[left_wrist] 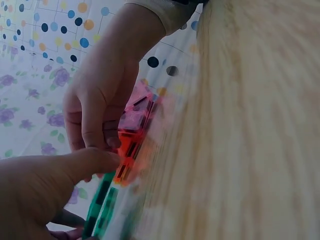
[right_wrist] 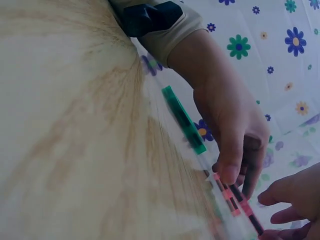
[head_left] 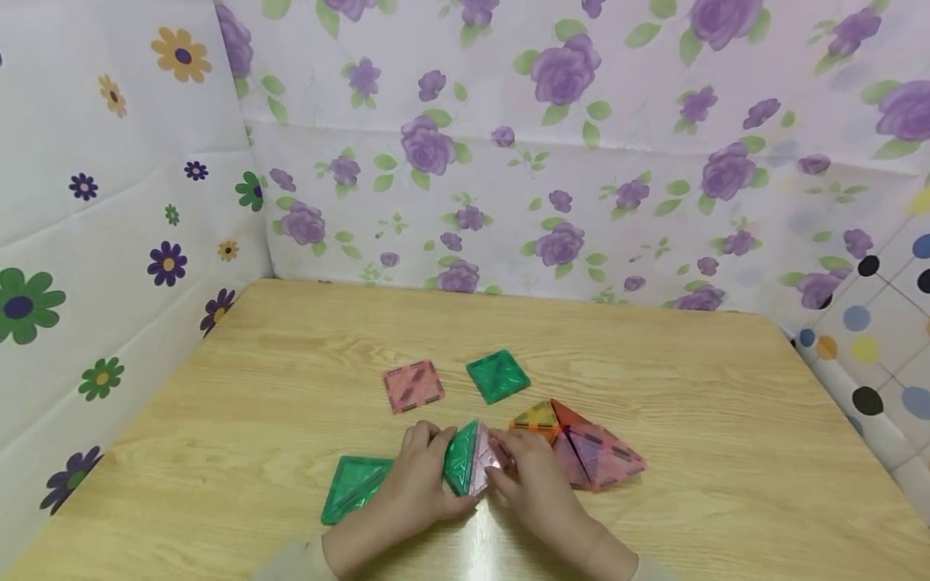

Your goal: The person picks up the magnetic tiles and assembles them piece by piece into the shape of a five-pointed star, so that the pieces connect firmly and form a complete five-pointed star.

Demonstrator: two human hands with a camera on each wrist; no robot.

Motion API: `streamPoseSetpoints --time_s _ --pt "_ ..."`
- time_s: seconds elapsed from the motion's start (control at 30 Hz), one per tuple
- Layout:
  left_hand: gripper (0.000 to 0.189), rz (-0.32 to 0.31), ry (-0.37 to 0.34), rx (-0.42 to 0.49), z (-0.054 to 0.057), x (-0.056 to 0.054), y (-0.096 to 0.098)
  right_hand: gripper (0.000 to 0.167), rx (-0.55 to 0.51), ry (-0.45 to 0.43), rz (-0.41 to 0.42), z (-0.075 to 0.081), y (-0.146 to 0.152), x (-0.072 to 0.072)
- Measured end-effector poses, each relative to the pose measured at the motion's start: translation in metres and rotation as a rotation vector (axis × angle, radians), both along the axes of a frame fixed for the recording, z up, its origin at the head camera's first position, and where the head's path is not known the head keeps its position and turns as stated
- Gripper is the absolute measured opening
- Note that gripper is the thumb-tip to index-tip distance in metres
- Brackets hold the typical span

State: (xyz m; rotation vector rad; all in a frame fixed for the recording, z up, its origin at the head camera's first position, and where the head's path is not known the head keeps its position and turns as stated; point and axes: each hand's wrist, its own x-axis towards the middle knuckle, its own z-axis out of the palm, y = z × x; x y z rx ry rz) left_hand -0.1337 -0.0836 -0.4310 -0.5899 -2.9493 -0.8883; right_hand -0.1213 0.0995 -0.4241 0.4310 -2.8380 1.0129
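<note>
At the middle front of the table, my left hand [head_left: 417, 476] grips a green translucent magnetic tile [head_left: 459, 461] between thumb and fingers. A pale pink magnetic tile [head_left: 482, 461] lies edge to edge against it, pinched by my right hand [head_left: 541, 488]. The left wrist view shows the green tile [left_wrist: 100, 205] edge-on near the left thumb. In the right wrist view, the pink tile [right_wrist: 243, 202] is edge-on at the left thumb tip. Fingers hide the tiles' outer edges.
Partly behind my left forearm lies a green tile group [head_left: 352, 484]. A pink square tile [head_left: 413, 386] and a green square tile [head_left: 498, 376] lie farther back. Right of my right hand sits a cluster of orange, yellow, red and pink-purple tiles [head_left: 599, 456]. Flowered cloth [head_left: 508, 161] hangs behind the table.
</note>
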Motion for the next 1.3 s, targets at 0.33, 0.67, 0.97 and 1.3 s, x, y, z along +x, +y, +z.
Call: streamPoseSetpoints --time_s 0.33,0.67,0.97,1.3 --pt "0.087 -0.037 -0.092 0.17 0.007 -0.002 -0.006 0.029 -0.364 -0.102 -0.114 0.007 0.008 -0.004" --pt "0.085 -0.113 -0.129 0.288 0.018 -0.003 -0.008 0.031 -0.56 -0.096 -0.135 0.013 0.017 0.004" --pt "0.089 -0.197 0.153 0.244 0.017 0.011 0.005 0.027 -0.625 -0.175 -0.16 0.017 0.032 0.012" --pt "0.094 -0.303 0.335 0.226 0.013 0.02 0.029 0.023 -0.559 -0.179 -0.225 0.019 0.056 0.029"
